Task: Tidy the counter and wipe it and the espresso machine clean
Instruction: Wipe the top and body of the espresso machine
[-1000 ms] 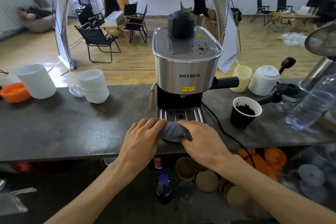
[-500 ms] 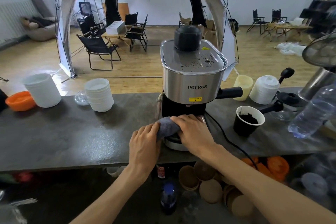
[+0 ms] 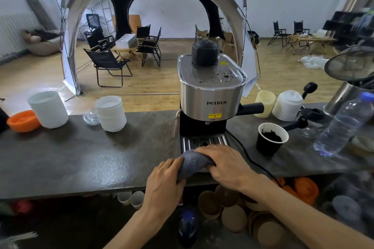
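A steel espresso machine (image 3: 210, 99) stands on the dark counter (image 3: 85, 157), with coffee grounds scattered on its grey lid. Both hands hold a grey cloth (image 3: 192, 162) at the front edge of the machine's drip tray (image 3: 203, 141). My left hand (image 3: 165, 180) grips the cloth's lower left end, at the counter's front edge. My right hand (image 3: 224, 164) presses flat on the cloth's right part. Most of the tray's front is hidden under cloth and hands.
A black paper cup (image 3: 271, 138) with grounds stands right of the machine, its power cord (image 3: 249, 157) running past it. Farther right are a portafilter (image 3: 299, 122), a plastic water bottle (image 3: 344, 125) and lid stacks (image 3: 287, 105). On the left are white cup stacks (image 3: 111, 113) and an orange bowl (image 3: 23, 120).
Both hands with the cloth pushed in toward the machine's base, then drew back to the drip tray's front edge. My view has shifted, so the machine sits more to the right.
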### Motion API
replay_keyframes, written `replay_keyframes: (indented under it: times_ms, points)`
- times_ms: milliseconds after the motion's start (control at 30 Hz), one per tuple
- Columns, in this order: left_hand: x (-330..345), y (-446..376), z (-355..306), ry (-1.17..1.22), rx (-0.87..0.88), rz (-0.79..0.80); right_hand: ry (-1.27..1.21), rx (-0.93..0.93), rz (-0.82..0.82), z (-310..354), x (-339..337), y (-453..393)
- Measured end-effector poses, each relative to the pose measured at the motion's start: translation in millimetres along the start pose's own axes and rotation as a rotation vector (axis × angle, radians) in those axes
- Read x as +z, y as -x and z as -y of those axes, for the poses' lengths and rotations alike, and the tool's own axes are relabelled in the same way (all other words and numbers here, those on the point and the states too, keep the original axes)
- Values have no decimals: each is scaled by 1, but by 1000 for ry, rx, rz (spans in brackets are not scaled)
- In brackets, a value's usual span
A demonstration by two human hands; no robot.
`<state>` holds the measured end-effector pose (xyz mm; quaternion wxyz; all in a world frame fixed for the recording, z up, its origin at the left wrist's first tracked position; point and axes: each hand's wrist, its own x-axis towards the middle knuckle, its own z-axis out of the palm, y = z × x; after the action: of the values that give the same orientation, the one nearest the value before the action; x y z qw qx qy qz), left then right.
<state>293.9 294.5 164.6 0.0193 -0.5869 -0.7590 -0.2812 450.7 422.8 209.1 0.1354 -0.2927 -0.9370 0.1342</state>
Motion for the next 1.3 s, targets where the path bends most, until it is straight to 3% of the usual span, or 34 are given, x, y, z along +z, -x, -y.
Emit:
replay_keyframes:
  times_ms: [100,300,433,567,767,1033,1300]
  points:
    - [-33,-1,-16,28,40,2,-85,-26,-23,9,-31,21]
    - [-161,-45,-86,155,341,-249,-111,-164,-406,42,-172,42]
    - [-195,-120,-110,164,369,-381,-128,-215,-576,37,-233,-8]
    - [-177,-180,-103,105,306,-350,-126,-160,-526,0,-229,-69]
    - [-145,-187,-85,55,278,-191,-116,-124,-427,-30,-194,-83]
    - [-152,-188,-88,14,327,-75,-90,-87,-390,-24,-199,-83]
    - [-153,-187,-86,107,352,-58,-44,-57,-374,-7,-203,-81]
